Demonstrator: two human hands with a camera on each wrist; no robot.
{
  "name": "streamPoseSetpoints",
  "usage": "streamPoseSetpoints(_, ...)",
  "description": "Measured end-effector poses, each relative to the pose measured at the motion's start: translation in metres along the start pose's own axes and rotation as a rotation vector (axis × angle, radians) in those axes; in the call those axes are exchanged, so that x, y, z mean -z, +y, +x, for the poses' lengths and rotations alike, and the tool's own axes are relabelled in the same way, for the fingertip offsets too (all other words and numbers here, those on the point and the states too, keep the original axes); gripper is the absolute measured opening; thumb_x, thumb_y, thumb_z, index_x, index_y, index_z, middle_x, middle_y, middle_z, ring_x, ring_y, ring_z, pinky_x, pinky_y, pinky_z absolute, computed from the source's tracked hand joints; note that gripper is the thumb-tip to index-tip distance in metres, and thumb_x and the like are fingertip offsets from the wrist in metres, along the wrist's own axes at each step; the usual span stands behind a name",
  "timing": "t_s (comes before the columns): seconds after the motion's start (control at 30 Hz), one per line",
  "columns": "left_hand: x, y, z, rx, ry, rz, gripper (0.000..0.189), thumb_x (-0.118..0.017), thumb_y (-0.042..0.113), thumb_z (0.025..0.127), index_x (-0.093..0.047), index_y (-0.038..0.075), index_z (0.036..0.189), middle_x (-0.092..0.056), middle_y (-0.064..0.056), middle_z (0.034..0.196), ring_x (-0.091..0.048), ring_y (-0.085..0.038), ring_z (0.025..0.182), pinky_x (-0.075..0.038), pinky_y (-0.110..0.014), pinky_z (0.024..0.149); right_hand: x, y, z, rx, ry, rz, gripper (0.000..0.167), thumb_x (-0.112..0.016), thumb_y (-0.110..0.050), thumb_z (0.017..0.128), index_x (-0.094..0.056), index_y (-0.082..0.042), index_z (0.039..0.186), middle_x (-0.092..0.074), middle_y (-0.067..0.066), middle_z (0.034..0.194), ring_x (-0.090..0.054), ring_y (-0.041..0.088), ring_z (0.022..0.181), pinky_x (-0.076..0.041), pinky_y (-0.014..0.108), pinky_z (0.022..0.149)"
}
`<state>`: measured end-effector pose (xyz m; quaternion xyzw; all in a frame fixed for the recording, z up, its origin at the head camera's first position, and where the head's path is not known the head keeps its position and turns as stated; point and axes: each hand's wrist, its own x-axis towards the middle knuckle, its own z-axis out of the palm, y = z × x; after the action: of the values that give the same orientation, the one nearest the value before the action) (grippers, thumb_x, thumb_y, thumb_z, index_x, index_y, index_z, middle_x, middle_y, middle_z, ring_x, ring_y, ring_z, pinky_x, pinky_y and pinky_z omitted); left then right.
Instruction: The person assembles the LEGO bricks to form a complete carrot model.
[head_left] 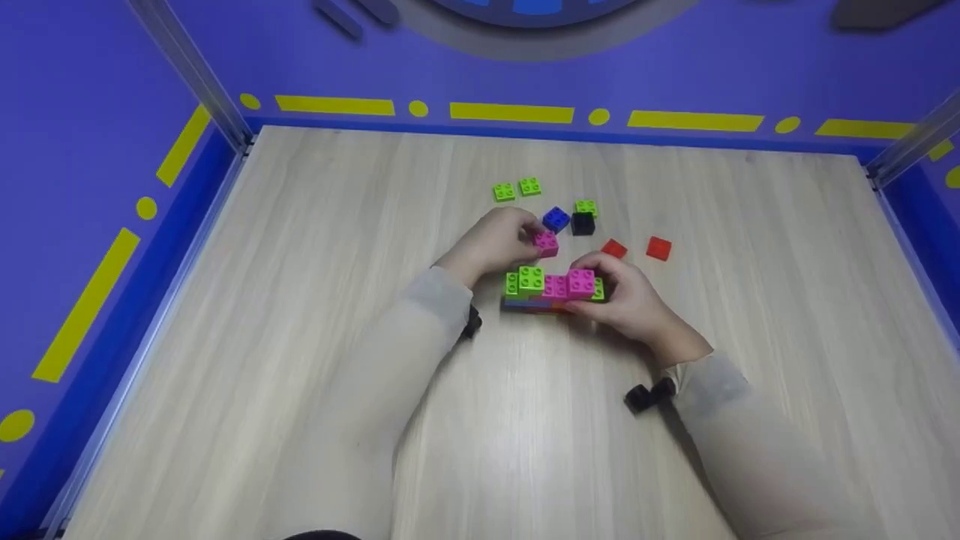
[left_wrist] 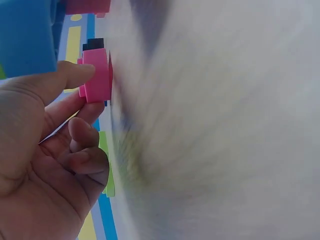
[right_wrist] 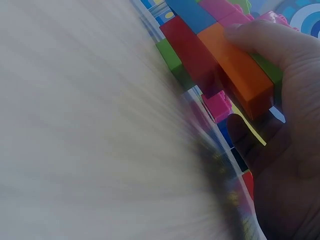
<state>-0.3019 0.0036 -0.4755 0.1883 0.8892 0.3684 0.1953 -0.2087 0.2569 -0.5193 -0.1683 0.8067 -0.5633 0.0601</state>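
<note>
My left hand (head_left: 491, 238) pinches a small pink brick (head_left: 547, 244) between thumb and fingertips, just behind a built block of bricks. The left wrist view shows this pink brick (left_wrist: 97, 75) close to the tabletop; whether it touches cannot be told. My right hand (head_left: 630, 300) grips the right end of the block. On top the block has green bricks (head_left: 531, 278) at the left and a raised pink brick (head_left: 581, 282) at the right. Lower layers show an orange brick (right_wrist: 240, 70) under my right thumb, a red brick (right_wrist: 192, 55) and a blue brick (right_wrist: 192, 15).
Beyond the hands lie a blue brick (head_left: 556, 219), a black brick (head_left: 583, 223) and a green brick (head_left: 586, 206) close together. Two green bricks (head_left: 529, 186) sit farther back. Two red bricks (head_left: 659, 248) lie to the right. Blue panels (head_left: 525, 75) border the wooden table (head_left: 337, 225).
</note>
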Motion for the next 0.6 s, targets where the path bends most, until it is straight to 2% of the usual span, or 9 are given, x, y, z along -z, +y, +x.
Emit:
streamPoseSetpoints(0.07, 0.001, 0.0, -0.003, -0.012, 0.002, -0.025, 0.037, -0.08, 0.021, 0.106, -0.076, 0.015, 0.143, -0.073, -0.006, 0.143, -0.076, -0.02, 0.117, -0.065, -0.035, 0.095, 0.0, 0.001, 0.0, 0.001, 0.002, 0.001, 0.048, -0.094, -0.003, 0.09, -0.069, -0.001, 0.131, -0.072, 0.005, 0.127, -0.067, 0.015, 0.12, -0.053, 0.018, 0.105)
streamPoseSetpoints(0.2, 0.003, 0.001, -0.009, -0.069, 0.048, -0.055, 0.035, -0.08, 0.024, 0.106, -0.078, 0.015, 0.14, -0.074, -0.005, 0.145, -0.071, -0.021, 0.131, -0.06, -0.039, 0.111, 0.0, 0.001, -0.001, -0.002, 0.006, 0.001, 0.047, -0.094, -0.004, 0.09, -0.07, -0.003, 0.13, -0.071, 0.004, 0.126, -0.066, 0.015, 0.119, -0.052, 0.018, 0.105)
streamPoseSetpoints(0.27, 0.003, 0.001, -0.013, -0.095, 0.07, -0.08, 0.035, -0.079, 0.023, 0.105, -0.078, 0.015, 0.14, -0.074, -0.004, 0.147, -0.07, -0.021, 0.13, -0.059, -0.04, 0.111, 0.0, 0.001, -0.001, 0.001, 0.008, -0.007, 0.047, -0.094, -0.005, 0.09, -0.07, -0.003, 0.13, -0.071, 0.003, 0.125, -0.066, 0.015, 0.118, -0.052, 0.018, 0.104)
streamPoseSetpoints(0.4, 0.005, 0.0, -0.026, -0.123, 0.096, -0.139, 0.037, -0.079, 0.021, 0.105, -0.077, 0.017, 0.142, -0.072, -0.001, 0.147, -0.07, -0.017, 0.103, -0.06, -0.034, 0.091, -0.001, 0.001, -0.001, 0.011, 0.0, -0.014, 0.047, -0.094, -0.005, 0.09, -0.069, -0.001, 0.13, -0.071, 0.004, 0.125, -0.066, 0.016, 0.117, -0.053, 0.019, 0.103)
streamPoseSetpoints(0.5, 0.007, 0.0, -0.037, -0.141, 0.12, -0.187, 0.038, -0.078, 0.021, 0.104, -0.076, 0.018, 0.143, -0.073, 0.001, 0.144, -0.064, -0.013, 0.083, -0.055, -0.029, 0.076, -0.001, 0.001, -0.001, 0.019, -0.003, -0.017, 0.047, -0.094, -0.004, 0.09, -0.069, 0.0, 0.13, -0.071, 0.005, 0.125, -0.066, 0.016, 0.118, -0.053, 0.019, 0.103)
streamPoseSetpoints(0.6, 0.009, 0.002, -0.046, -0.179, 0.157, -0.217, 0.038, -0.079, 0.022, 0.104, -0.077, 0.018, 0.142, -0.074, 0.001, 0.141, -0.06, -0.011, 0.079, -0.051, -0.027, 0.072, 0.0, 0.0, -0.001, 0.02, -0.002, -0.017, 0.046, -0.093, -0.004, 0.091, -0.069, -0.001, 0.13, -0.07, 0.004, 0.124, -0.064, 0.016, 0.118, -0.053, 0.019, 0.103)
